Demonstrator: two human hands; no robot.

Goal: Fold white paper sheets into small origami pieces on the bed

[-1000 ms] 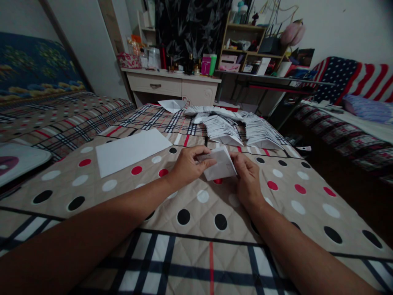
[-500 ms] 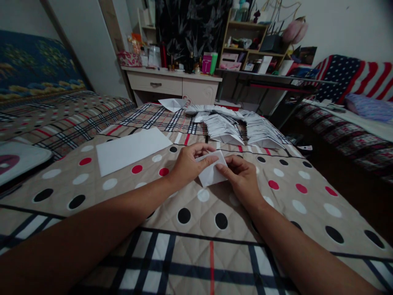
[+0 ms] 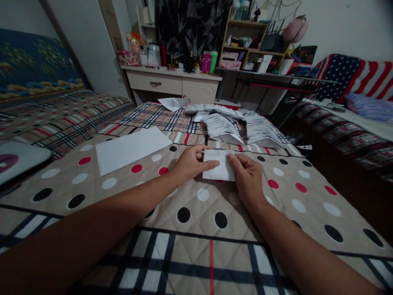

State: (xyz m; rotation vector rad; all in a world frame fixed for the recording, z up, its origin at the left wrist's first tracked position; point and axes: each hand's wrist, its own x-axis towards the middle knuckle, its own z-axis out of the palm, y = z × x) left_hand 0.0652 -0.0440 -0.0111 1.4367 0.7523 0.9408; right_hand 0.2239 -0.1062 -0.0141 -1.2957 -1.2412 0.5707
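A small folded white paper point(image 3: 220, 171) lies on the dotted quilt point(image 3: 196, 205) in front of me. My left hand point(image 3: 190, 162) rests on the paper's left edge, its index finger stretched across it and its thumb at the top corner. My right hand point(image 3: 248, 177) pinches the paper's right edge with curled fingers. Behind the paper lie rows of folded white paper pieces point(image 3: 239, 127). A flat white sheet point(image 3: 130, 148) lies to the left on the quilt.
A dresser point(image 3: 172, 84) crowded with bottles and boxes stands beyond the bed. Shelves point(image 3: 254, 45) and a dark desk point(image 3: 270, 82) are at the back right. A second bed with a striped flag cover point(image 3: 356, 82) is at the right. A pillow point(image 3: 18, 157) lies at far left.
The paper was held up and turned between both hands; now it lies flat on the quilt as a rectangle, with both hands pressing its edges.
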